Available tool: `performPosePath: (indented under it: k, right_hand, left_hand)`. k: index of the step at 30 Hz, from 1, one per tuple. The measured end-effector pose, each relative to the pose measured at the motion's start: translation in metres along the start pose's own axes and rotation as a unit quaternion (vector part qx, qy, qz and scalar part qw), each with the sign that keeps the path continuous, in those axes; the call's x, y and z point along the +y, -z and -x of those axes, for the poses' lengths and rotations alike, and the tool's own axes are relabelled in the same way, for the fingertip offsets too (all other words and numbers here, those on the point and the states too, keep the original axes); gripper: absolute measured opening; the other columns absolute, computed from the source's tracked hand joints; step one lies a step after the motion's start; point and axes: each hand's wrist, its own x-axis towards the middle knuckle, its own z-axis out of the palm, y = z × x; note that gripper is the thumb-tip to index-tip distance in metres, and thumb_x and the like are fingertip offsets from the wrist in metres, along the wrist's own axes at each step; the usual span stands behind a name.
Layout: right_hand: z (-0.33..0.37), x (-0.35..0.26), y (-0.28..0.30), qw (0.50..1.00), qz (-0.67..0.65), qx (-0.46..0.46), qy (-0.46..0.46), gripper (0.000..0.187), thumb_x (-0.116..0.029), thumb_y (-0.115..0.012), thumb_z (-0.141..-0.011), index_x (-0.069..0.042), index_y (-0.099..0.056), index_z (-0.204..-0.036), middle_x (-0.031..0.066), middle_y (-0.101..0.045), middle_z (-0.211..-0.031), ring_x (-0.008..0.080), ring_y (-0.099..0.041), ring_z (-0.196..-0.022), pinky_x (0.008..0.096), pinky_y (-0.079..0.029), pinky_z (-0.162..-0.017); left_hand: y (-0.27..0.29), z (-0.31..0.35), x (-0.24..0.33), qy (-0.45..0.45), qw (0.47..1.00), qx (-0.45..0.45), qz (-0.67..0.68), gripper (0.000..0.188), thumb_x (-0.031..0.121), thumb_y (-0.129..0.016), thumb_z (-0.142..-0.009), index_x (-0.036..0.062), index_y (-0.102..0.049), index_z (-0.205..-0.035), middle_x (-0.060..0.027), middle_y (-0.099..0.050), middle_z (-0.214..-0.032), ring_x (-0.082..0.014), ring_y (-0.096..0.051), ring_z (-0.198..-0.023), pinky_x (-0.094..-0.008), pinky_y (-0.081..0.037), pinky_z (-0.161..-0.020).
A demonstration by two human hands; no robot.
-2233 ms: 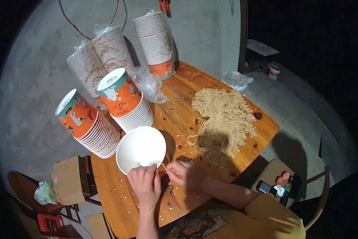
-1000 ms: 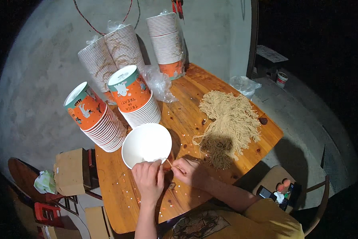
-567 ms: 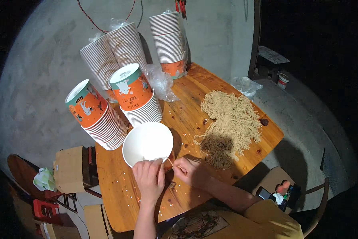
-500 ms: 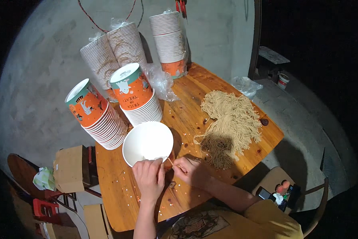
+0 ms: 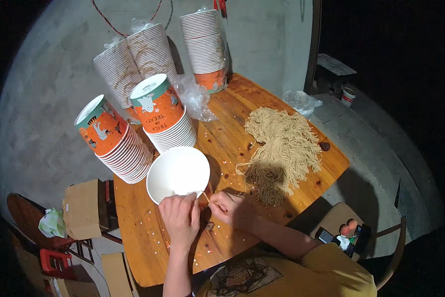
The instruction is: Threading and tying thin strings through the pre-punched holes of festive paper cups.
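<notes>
White tub point(image 5: 179, 169) sits on the table point(image 5: 227, 131), its near rim gripped by your left hand point(image 5: 178, 218); your right hand point(image 5: 227, 207) pinches a thin cord point(image 5: 205, 196) beside it. Best steady the rim without denting it, and keep the cord straight, pinched near its end.

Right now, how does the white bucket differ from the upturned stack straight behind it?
The white bucket is single and opens upward; the upturned stack is many, nested mouth down. The white bucket shows mostly its white inside, the upturned stack an orange and green outside. Both look round.
</notes>
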Motion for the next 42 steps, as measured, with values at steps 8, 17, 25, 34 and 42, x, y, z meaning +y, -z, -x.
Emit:
performPosePath:
  k: [8, 17, 25, 34, 42]
  right_hand:
    - [-0.001, 0.002, -0.002, 1.0, 0.005, 0.014, 0.014, 0.015, -0.007, -0.068, -0.08, -0.005, -0.055, -0.088, 0.0081, -0.056, -0.064, 0.0196, -0.059, -0.054, 0.0312, -0.046, -0.049]
    - [0.0, 0.002, -0.003, 1.0, 0.004, 0.023, 0.017, 0.013, -0.007, -0.067, -0.08, -0.005, -0.056, -0.087, 0.0076, -0.055, -0.063, 0.0189, -0.057, -0.053, 0.0311, -0.045, -0.048]
    - [0.002, 0.002, -0.005, 0.999, -0.003, 0.036, 0.018, 0.014, -0.009, -0.067, -0.08, -0.006, -0.056, -0.087, 0.0071, -0.055, -0.062, 0.0195, -0.058, -0.054, 0.0323, -0.045, -0.048]
    - [-0.002, -0.011, 0.007, 0.995, -0.027, -0.007, -0.095, 0.009, -0.01, -0.062, -0.082, -0.007, -0.057, -0.089, 0.0126, -0.062, -0.073, 0.0303, -0.064, -0.066, 0.039, -0.05, -0.058]
    - [-0.003, -0.014, 0.005, 0.997, 0.008, -0.037, -0.073, 0.012, -0.016, -0.062, -0.082, -0.007, -0.058, -0.088, 0.0124, -0.062, -0.073, 0.031, -0.064, -0.066, 0.0379, -0.05, -0.058]
  left_hand:
    - [0.0, 0.0, 0.0, -0.003, 1.0, -0.004, -0.002, 0.024, 0.006, -0.067, -0.076, 0.0074, -0.059, -0.098, -0.0065, -0.056, -0.081, -0.0249, -0.053, -0.08, -0.0385, -0.038, -0.08]
    - [0.001, 0.0, 0.0, 0.005, 1.0, -0.006, 0.002, 0.022, 0.005, -0.067, -0.077, 0.007, -0.06, -0.097, -0.0065, -0.056, -0.081, -0.0247, -0.053, -0.08, -0.0382, -0.038, -0.08]
    - [0.007, 0.004, 0.006, 0.004, 0.998, -0.059, -0.035, 0.04, 0.009, -0.067, -0.072, 0.017, -0.064, -0.111, -0.0073, -0.052, -0.105, -0.0272, -0.05, -0.1, -0.0417, -0.037, -0.088]
    - [0.002, 0.006, 0.0, -0.082, 0.991, -0.072, -0.079, 0.038, 0.016, -0.064, -0.073, 0.0224, -0.062, -0.111, -0.0047, -0.046, -0.122, -0.0284, -0.04, -0.119, -0.0471, -0.036, -0.095]
    - [0.004, -0.004, 0.002, -0.051, 0.998, -0.045, 0.013, 0.025, 0.011, -0.064, -0.072, 0.0137, -0.06, -0.096, -0.0054, -0.052, -0.111, -0.0275, -0.048, -0.11, -0.0438, -0.038, -0.09]
